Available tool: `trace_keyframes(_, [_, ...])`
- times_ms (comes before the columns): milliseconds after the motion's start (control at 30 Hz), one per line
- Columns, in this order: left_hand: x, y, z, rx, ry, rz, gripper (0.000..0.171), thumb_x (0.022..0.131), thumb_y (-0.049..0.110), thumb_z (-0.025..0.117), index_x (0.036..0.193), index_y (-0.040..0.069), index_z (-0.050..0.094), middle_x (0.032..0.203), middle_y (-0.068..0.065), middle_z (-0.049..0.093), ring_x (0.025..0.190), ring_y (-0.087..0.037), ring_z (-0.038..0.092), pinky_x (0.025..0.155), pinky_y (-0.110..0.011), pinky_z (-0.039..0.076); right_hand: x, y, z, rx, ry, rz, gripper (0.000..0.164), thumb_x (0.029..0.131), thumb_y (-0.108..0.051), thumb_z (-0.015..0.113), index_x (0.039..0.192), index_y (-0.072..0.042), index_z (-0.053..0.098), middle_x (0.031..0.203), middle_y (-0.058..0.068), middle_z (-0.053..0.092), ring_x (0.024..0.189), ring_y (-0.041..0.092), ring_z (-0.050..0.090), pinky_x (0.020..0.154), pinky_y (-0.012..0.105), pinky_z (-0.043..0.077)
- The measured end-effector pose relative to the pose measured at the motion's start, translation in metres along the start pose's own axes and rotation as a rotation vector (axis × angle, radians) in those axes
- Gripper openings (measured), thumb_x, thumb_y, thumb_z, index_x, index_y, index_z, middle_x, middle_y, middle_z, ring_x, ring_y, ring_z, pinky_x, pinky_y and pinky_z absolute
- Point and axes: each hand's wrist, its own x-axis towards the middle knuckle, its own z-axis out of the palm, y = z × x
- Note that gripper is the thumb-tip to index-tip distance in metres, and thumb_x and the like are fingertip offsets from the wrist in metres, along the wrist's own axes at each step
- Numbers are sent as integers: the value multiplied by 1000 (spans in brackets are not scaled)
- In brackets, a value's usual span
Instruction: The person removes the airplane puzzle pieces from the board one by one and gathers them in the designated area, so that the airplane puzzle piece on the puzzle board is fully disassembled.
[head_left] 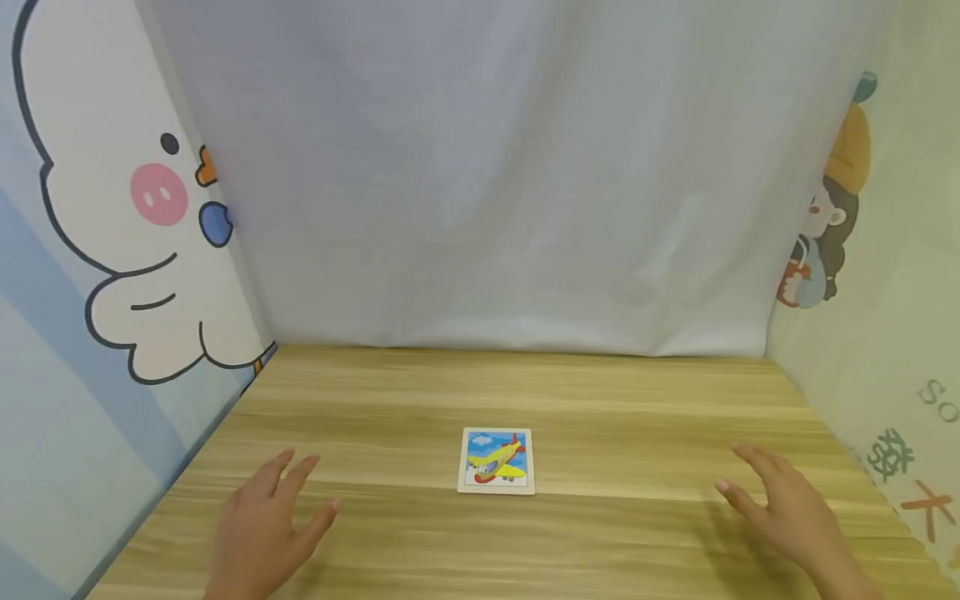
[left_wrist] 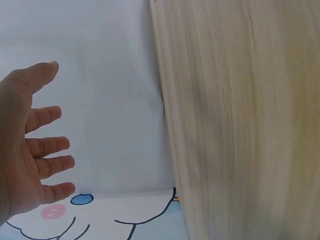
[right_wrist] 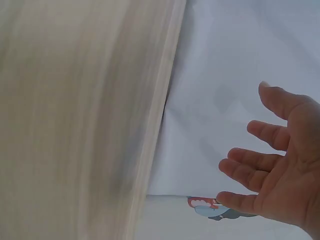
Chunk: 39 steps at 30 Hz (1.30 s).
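Left hand (head_left: 262, 525) and right hand (head_left: 787, 510), fingers loosely spread, either side of an airplane picture board (head_left: 497, 461).
Only the head view shows me the board, about midway between the left and right edges of the wood-grain tabletop (head_left: 615, 400); the left wrist view adds the palm side and five digits, the right likewise, fingers slightly bent.

A booth-like space was formed around a wood-grain table (head_left: 615, 417) by a pale curtain (head_left: 487, 183) and cartoon-printed walls (head_left: 45, 433).
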Motion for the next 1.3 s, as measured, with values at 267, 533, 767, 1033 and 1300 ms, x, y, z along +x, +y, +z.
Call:
trace_keyframes(267, [3, 18, 11, -63, -44, -49, 53, 74, 39, 75, 115, 7, 64, 117, -23, 56, 94, -44, 58, 72, -64, 41, 9, -18, 2, 148, 17, 13, 51, 88, -24, 65, 124, 9, 49, 121, 34, 48, 106, 53, 45, 79, 66, 39])
trace_keyframes(533, [11, 33, 16, -114, -62, -15, 48, 76, 38, 75, 111, 6, 66, 114, -23, 58, 92, -40, 60, 72, -59, 47, 17, -29, 12, 253, -38, 31, 51, 90, -23, 63, 128, 7, 46, 126, 33, 46, 107, 53, 47, 74, 66, 43])
trace_keyframes(767, [15, 48, 18, -172, -166, 5, 46, 75, 32, 76, 111, 5, 66, 117, -22, 58, 98, -39, 59, 76, -56, 47, 25, -40, 24, 389, -92, 29, 52, 90, -22, 63, 129, 8, 45, 126, 31, 47, 109, 49, 47, 82, 66, 39])
trace_keyframes(1033, [25, 63, 23, -193, -201, 18, 45, 74, 31, 77, 110, 6, 67, 118, -21, 58, 101, -38, 58, 77, -56, 47, 35, -52, 30, 469, -117, 38, 51, 90, -24, 63, 128, 5, 47, 125, 28, 49, 109, 42, 50, 85, 61, 42])
trace_keyframes(1300, [37, 81, 34, -224, -286, -21, 47, 75, 35, 76, 113, 10, 66, 122, -17, 57, 109, -34, 54, 83, -56, 44, 47, -59, 44, 559, -150, 7, 45, 89, -24, 63, 125, 2, 52, 123, 25, 52, 106, 40, 53, 85, 55, 45])
